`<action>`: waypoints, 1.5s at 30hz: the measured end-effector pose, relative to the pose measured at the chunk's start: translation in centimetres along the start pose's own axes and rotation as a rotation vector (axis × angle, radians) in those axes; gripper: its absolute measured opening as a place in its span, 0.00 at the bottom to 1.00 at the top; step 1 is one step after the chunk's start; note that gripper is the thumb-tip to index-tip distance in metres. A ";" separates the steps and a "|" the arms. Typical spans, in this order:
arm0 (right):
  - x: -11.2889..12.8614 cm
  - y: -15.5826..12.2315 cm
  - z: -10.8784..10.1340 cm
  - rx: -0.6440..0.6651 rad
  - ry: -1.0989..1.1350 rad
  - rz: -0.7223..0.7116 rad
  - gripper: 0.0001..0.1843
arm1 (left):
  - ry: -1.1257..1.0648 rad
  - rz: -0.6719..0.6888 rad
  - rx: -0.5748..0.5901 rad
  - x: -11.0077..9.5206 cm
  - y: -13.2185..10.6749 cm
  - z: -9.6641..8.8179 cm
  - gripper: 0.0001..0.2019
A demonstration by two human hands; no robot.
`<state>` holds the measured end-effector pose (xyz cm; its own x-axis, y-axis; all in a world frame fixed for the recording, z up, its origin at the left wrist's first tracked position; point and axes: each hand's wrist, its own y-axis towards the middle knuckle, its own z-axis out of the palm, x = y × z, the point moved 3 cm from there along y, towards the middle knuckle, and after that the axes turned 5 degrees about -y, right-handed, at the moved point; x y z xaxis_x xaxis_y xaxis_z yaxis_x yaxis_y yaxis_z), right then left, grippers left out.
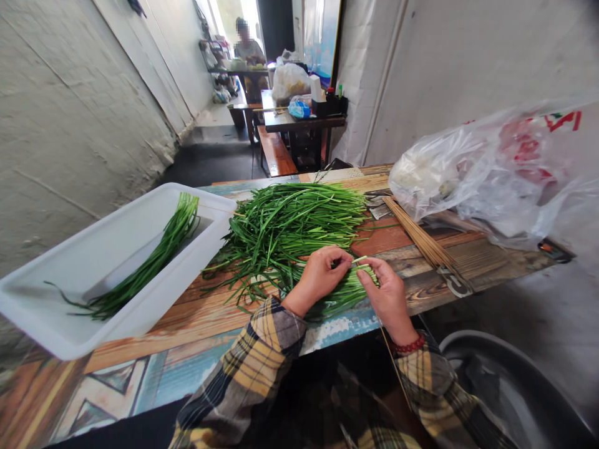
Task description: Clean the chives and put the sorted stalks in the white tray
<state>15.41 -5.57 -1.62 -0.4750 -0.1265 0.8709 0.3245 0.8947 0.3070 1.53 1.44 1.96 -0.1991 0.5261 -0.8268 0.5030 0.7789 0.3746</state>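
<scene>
A large pile of green garlic chives [294, 218] lies on the patterned wooden table, pale stem ends to the right. Nearer to me is a smaller row of chives [344, 298], their cut ends level. My left hand [322, 274] pinches a chive stem over this row, fingertips close to my right hand. Curled around the row's pale ends is my right hand [387, 296], its thumb against the stems. A thin stick [395, 362] slants down from below my right hand past the table edge; its upper end is hidden.
A white plastic tub [187, 262] at left holds a bunch of chives [154, 265]. To the right are bamboo skewers [416, 234], a clear plastic bag [486, 168] and, lower down, a grey basin [515, 374]. A person [248, 50] sits behind another table [299, 118].
</scene>
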 end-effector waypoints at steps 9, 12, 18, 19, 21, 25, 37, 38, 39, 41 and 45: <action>-0.2 -0.2 -0.1 -0.007 -0.045 -0.008 0.22 | -0.058 -0.014 0.027 0.0 0.0 0.0 0.07; -0.5 -0.1 0.1 -0.009 0.000 -0.005 0.20 | -0.063 -0.016 0.035 -0.1 0.0 0.0 0.07; -0.8 -0.1 0.4 -0.003 0.086 -0.009 0.14 | -0.048 0.025 0.065 -0.2 0.0 0.0 0.08; -0.9 -0.1 0.4 -0.005 0.086 -0.012 0.14 | -0.043 0.037 0.078 -0.3 0.0 0.1 0.08; -0.9 -0.1 0.4 -0.015 0.070 -0.017 0.13 | -0.047 0.044 0.112 -0.4 -0.1 0.2 0.07; -0.9 -0.1 0.4 -0.018 0.074 -0.019 0.15 | -0.054 -0.014 0.175 -0.1 -0.3 0.5 0.04; -0.5 0.2 0.1 0.030 -0.023 -0.009 0.15 | 0.043 -0.048 0.167 0.1 -0.3 0.7 0.08; -0.4 0.2 0.1 0.033 -0.046 -0.017 0.14 | 0.064 -0.046 0.162 0.0 -0.3 0.8 0.08; -0.4 0.2 0.1 0.033 -0.072 -0.024 0.14 | 0.086 -0.047 0.154 0.0 -0.3 0.9 0.08; -0.3 0.2 0.0 0.020 -0.124 -0.030 0.14 | 0.120 -0.049 0.142 -0.1 -0.5 1.2 0.08; -0.1 0.2 -0.2 -0.017 -0.184 -0.040 0.14 | 0.137 -0.053 0.142 -0.2 -0.7 1.6 0.08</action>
<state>15.66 -5.47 -1.57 -0.6289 -0.0798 0.7734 0.3154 0.8830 0.3475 2.52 0.24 1.18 -0.3361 0.5352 -0.7749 0.6007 0.7556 0.2613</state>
